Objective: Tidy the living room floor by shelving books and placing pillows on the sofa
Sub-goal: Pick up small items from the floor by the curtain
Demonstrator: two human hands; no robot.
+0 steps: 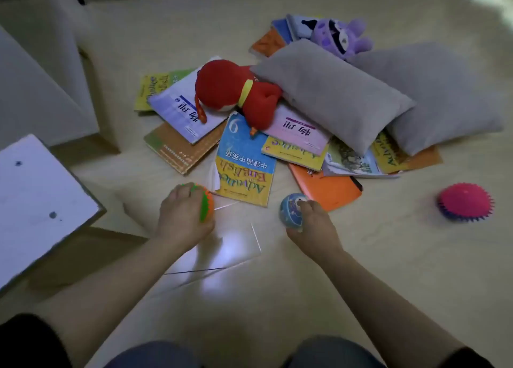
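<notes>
Fingers [177, 192] of left hand [183, 217] grip orange ball [208, 205], right hand's [316, 230] grip blue ball [291, 211], at books' [244, 170] edge.

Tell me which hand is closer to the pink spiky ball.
Right. The right hand, holding a blue ball, is to the left of the pink spiky ball; the left hand, holding an orange-and-green ball, is farther left, beyond the right hand.

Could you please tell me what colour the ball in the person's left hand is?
The ball is orange with green spiky bands; head view shows it.
</notes>
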